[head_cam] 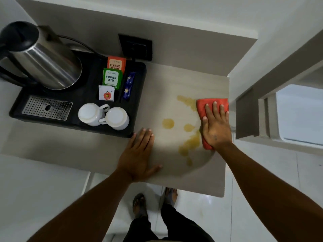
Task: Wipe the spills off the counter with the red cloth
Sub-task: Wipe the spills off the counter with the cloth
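The red cloth (203, 106) lies flat near the right edge of the beige counter (162, 84). My right hand (215, 126) presses down on it with fingers spread. Yellow spills spot the counter just left of the cloth: a streak (187, 100) at the cloth's far corner, a round drop (168, 123), a smaller blot (189, 127) and a trail of patches (189, 145) running toward the front edge. My left hand (139, 154) rests flat on the counter, palm down, fingers apart, holding nothing, left of the spills.
A black tray (138, 95) fills the counter's left part, carrying a steel kettle (47, 58), two upturned white cups (103, 116), tea sachets (111, 78) and a metal drip grille (47, 107). A wall socket (135, 47) sits behind. A white wall borders the right.
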Motion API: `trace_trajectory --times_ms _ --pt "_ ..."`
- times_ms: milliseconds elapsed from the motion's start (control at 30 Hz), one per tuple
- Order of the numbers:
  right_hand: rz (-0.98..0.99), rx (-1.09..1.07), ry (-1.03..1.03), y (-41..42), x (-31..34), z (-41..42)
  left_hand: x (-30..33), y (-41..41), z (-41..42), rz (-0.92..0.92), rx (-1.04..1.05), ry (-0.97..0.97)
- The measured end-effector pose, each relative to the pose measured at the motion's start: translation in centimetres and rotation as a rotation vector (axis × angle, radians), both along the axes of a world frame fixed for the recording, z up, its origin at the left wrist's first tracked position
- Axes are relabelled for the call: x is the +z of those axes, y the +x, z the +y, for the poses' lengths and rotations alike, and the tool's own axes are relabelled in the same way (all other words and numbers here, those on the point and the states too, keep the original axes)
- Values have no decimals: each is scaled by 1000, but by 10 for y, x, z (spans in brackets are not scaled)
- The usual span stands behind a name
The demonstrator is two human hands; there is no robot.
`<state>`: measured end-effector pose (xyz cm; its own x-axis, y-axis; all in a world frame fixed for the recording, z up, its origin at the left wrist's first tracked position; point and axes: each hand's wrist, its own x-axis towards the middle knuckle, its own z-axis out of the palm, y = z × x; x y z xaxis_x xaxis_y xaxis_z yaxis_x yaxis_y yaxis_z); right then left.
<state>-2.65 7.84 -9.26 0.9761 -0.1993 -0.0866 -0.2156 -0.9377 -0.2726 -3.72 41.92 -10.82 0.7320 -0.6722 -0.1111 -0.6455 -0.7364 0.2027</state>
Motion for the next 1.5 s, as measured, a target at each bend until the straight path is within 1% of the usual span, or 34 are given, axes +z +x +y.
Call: trace_trajectory --times_ms 133,267,333,400,467,533,600,667,733,800,900,1000,1133,1233,1333,1400,1500 --pt "11 -8 -7 60 2 -12 -2 -2 0 16 -2 14" --pt "8 145 -27 124 7 12 1 0 -1 36 6 38" --pt "17 314 -54 122 9 18 1 -3 -1 52 1 38" --pt "12 460 -68 108 7 1 0 -2 0 63 6 27" --pt "9 484 -49 101 8 -22 -2 0 1 68 11 17" --pt "11 453 -39 110 10 -27 -3 -1 0 68 11 12" --pt "11 439 -31 130 11 -14 -4 -2 0 73 16 18" --pt "9 470 -47 151 13 7 -3 -1 0 76 18 26" --pt "8 535 -57 159 14 27 -2 0 0 85 12 29" --pt "11 641 -70 148 13 35 -1 -2 0 95 13 20" --pt "11 790 -58 122 12 16 -2 0 1 92 14 17" --pt "38 771 -29 133 14 5 -2 -1 0 87 5 25" --pt "26 700 -30 162 10 42 1 1 0 84 5 38" --pt "10 793 -23 151 5 59 1 0 1 97 1 38" --pt "-8 893 -20 130 3 35 1 0 1 89 7 27" --pt "4 861 1 132 6 20 -1 0 0 72 8 23" --pt "9 771 52 148 7 32 0 0 0 61 0 24"
